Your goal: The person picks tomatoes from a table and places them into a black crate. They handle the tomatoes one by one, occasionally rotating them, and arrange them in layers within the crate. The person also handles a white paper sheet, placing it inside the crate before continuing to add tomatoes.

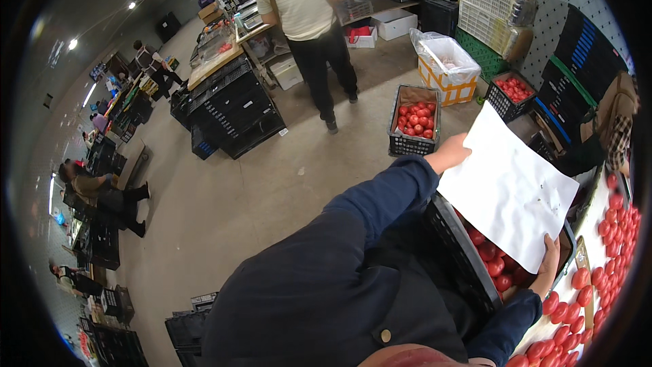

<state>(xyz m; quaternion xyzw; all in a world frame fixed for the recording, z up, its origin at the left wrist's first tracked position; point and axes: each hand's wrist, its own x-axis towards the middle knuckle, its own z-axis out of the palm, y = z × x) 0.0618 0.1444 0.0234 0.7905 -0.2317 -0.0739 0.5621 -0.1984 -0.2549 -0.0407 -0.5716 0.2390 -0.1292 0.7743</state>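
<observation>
far off to the left of both hands, people point(102, 194) are sitting and bending among stacks of dark crates point(102, 245) along the wall. moving right, a person in a striped shirt and apron straps point(305, 20) is standing at a wooden counter point(217, 61), back turned, well beyond the hands. just above the left hand, a black crate of tomatoes point(415, 121) is sitting on the concrete floor point(238, 190). now the left hand point(451, 153) is reaching out in a dark blue sleeve, gripping the upper left edge of a large white sheet of paper point(509, 187). the sheet is hanging tilted between the two hands, covering most of a black crate point(462, 258) full of red tomatoes point(492, 258) right beneath it. the right hand point(549, 261) is pinching the sheet's lower right corner, fingers curled over the edge. further right of that hand, loose tomatoes point(598, 285) are lying spread on a pale table surface point(598, 214), and another small crate of tomatoes point(514, 92) is sitting up beyond the sheet.
</observation>
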